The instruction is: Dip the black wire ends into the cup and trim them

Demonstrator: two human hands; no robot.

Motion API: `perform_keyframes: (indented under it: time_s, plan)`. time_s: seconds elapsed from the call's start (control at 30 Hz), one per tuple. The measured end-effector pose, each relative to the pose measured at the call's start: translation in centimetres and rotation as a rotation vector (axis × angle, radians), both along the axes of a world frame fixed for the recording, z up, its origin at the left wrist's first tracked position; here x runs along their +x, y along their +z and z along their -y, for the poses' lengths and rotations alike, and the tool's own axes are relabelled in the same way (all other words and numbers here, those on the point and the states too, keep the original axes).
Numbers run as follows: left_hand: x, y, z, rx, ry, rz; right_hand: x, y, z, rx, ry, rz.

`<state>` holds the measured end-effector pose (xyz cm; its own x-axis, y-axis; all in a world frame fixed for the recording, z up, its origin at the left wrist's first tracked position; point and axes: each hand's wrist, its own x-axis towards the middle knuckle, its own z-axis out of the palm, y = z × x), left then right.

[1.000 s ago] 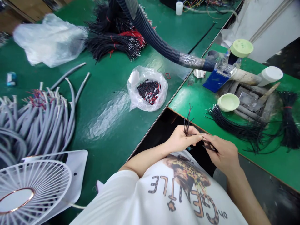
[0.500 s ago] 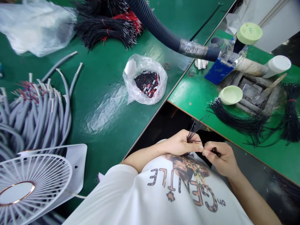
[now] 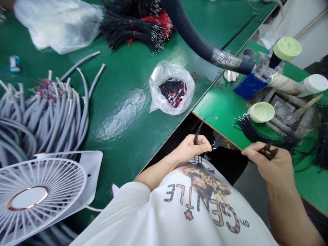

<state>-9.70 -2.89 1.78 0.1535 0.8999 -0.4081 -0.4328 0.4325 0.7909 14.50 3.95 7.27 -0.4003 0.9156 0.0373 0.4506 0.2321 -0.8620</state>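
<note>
My left hand (image 3: 191,147), in front of my shirt, is closed around a few thin black wires (image 3: 197,132). Their bare silvery ends poke out past the thumb and fingertips. Off to the right, over the edge of the green bench, my right hand (image 3: 275,164) is closed, thumb against the fingers. A dark, blurred object (image 3: 269,151) shows within its curled fingers; its kind cannot be made out. Beyond that hand, a bundle of black wires (image 3: 261,131) with stripped tips lies on the right bench.
On the left table sit an open plastic bag of small black, red and grey pieces (image 3: 173,109), grey cables (image 3: 61,119), a white fan (image 3: 58,177) and black and red wire bundles (image 3: 135,34). A ribbed hose (image 3: 191,32) reaches a blue box (image 3: 249,85) near a pale green cup (image 3: 261,112).
My hands have come apart: the right has swung away to the right, the left has shifted slightly left, keeping its wires. The whole view has drifted, so the benches appear further right.
</note>
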Motion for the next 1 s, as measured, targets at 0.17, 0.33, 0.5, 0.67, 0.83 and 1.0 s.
perform_keyframes:
  time_s: [0.17,0.33,0.5,0.67,0.83,1.0]
  plan:
    - [0.2,-0.4,0.0,0.009,0.090,0.006,-11.6,2.1,-6.7,0.289,0.186,0.120]
    - [-0.4,-0.6,0.4,0.037,0.205,-0.006,-20.9,2.6,-10.1,0.471,0.350,0.042]
    - [-0.9,0.0,0.3,0.080,0.371,-0.071,-14.6,1.4,-6.9,0.176,0.171,-0.108]
    - [0.5,0.1,-1.1,0.141,0.278,-0.074,-7.5,-1.8,-2.0,-0.160,0.077,-0.084]
    - [3.4,0.3,-2.1,0.153,0.081,-0.067,-5.2,-2.5,1.1,-0.117,-0.125,-0.117]
    - [5.5,-0.2,-2.6,0.155,-0.187,-0.085,1.6,-1.1,0.4,0.042,-0.437,-0.134]
